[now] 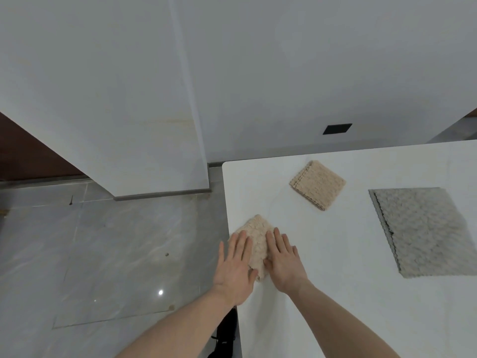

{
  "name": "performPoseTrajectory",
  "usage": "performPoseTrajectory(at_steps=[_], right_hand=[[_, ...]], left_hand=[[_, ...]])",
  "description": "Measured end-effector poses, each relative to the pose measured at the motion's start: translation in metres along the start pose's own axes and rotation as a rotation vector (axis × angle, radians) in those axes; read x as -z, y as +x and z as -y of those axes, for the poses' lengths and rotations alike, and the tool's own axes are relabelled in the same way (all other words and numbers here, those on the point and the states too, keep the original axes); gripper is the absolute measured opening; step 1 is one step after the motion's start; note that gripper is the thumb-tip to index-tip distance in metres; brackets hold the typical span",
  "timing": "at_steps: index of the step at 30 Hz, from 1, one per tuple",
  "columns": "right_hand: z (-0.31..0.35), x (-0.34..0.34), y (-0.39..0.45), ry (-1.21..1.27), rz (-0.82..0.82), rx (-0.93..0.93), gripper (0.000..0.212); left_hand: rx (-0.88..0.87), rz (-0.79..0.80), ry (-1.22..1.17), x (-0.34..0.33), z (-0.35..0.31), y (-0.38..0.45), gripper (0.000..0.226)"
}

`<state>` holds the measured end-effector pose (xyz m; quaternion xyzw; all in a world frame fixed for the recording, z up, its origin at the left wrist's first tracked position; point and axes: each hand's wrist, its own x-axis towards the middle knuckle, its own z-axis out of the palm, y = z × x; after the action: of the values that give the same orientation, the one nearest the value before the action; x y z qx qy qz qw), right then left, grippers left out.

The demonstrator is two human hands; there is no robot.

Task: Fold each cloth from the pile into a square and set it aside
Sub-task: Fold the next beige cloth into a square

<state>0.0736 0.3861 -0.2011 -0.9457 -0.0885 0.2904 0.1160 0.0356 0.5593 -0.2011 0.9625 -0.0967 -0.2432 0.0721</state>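
Note:
A folded beige cloth (257,237) lies near the left edge of the white table (335,293). My left hand (236,267) presses flat on its left side, fingers straight. Flat on its right side lies my right hand (284,262), fingers also straight. Both hands cover most of the cloth's lower part. Farther back sits a stack of folded beige cloths (318,184). A pile of flat grey cloths (423,231) lies at the right.
The table's left edge runs just beside my left hand, with grey tiled floor (103,254) beyond it. A white wall and a pillar (129,99) stand behind. A black object (225,334) sits below the table edge near my left forearm.

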Motion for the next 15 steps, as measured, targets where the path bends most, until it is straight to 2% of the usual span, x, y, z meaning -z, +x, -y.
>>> performPoseTrajectory(at_steps=[3,8,11,13,15], right_hand=[[0.003,0.004,-0.003,-0.058,0.047,-0.019,0.072],[0.001,0.017,-0.025,-0.162,0.157,-0.098,0.079],[-0.003,0.03,-0.043,-0.224,0.215,-0.125,0.077],[-0.009,0.041,-0.057,-0.217,0.221,-0.136,0.074],[-0.019,0.052,-0.074,-0.202,0.192,-0.128,0.075]], left_hand=[[-0.043,0.091,0.02,0.0,-0.001,-0.005,0.074],[0.001,0.285,0.072,0.027,-0.008,0.01,0.084],[0.041,0.383,0.161,0.05,-0.015,0.025,0.085],[0.054,0.411,0.211,0.069,-0.027,0.024,0.078],[0.019,0.348,0.207,0.083,-0.045,0.012,0.063]])
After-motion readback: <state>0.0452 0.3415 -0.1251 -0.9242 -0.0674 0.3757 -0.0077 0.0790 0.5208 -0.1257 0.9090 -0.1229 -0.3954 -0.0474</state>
